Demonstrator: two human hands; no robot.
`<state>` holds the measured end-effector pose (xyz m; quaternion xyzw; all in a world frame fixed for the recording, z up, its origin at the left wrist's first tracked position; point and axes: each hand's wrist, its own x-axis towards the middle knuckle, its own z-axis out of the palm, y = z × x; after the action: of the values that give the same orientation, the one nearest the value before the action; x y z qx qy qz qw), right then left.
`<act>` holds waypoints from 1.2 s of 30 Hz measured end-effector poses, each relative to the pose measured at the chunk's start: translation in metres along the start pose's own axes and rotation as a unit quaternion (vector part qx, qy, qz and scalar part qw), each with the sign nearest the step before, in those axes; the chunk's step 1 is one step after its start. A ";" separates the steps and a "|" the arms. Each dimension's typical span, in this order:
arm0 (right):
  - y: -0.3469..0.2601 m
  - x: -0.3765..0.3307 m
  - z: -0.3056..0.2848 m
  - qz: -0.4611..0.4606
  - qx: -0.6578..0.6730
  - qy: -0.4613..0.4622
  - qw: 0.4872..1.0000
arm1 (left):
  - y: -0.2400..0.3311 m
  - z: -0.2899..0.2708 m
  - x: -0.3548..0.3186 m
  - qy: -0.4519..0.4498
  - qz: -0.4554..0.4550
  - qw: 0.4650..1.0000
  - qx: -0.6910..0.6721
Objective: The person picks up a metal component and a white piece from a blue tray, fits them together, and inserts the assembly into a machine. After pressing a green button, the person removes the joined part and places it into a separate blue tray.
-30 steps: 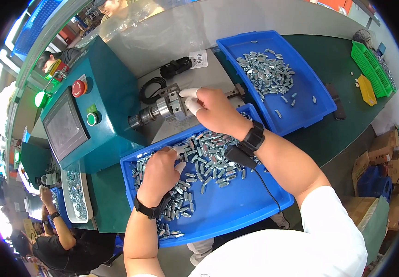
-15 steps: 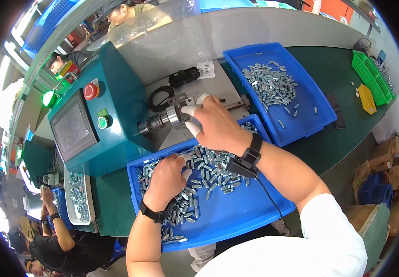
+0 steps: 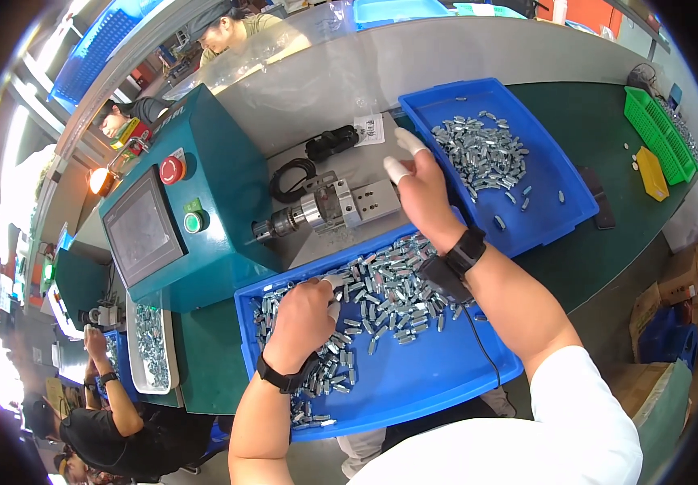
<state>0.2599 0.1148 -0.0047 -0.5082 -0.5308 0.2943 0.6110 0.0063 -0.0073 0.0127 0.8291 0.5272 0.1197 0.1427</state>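
Blue near tray [image 3: 413, 388] of metal fittings [image 3: 381, 295] under left hand's [image 3: 304, 319] curled fingers; right hand [image 3: 421, 190] open, empty.

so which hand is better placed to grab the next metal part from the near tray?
Left. The left hand already rests in the pile of small metal parts in the near blue tray; the right hand is raised beyond it, near the far blue tray.

Near tray [image 3: 446, 380] of metal parts [image 3: 381, 291] sits before the chuck [image 3: 316, 212]; second tray [image 3: 555, 206] lies behind, right.
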 end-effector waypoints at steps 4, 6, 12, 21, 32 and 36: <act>-0.005 -0.005 0.004 -0.035 -0.013 -0.029 0.999 | 0.007 -0.016 0.009 0.022 -0.008 0.997 -0.069; -0.006 -0.004 0.005 -0.017 -0.005 -0.033 0.999 | 0.010 -0.026 0.016 0.059 -0.001 0.991 -0.118; -0.003 -0.004 0.004 -0.009 0.028 -0.071 0.997 | 0.031 -0.055 0.071 0.163 0.128 0.976 -0.059; -0.004 -0.012 0.008 -0.120 -0.038 -0.027 0.992 | -0.001 -0.046 0.134 0.173 0.190 0.964 0.064; -0.007 -0.017 0.006 -0.046 -0.034 -0.213 0.975 | 0.019 -0.049 0.082 0.197 0.215 0.956 0.037; 0.001 -0.011 0.011 0.029 0.063 -0.258 0.964 | 0.022 -0.032 0.029 0.150 0.124 0.979 -0.061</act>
<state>0.2465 0.1084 -0.0101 -0.3907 -0.6356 0.4664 0.4752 0.0252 0.0136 0.0517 0.8501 0.4277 0.2915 0.0967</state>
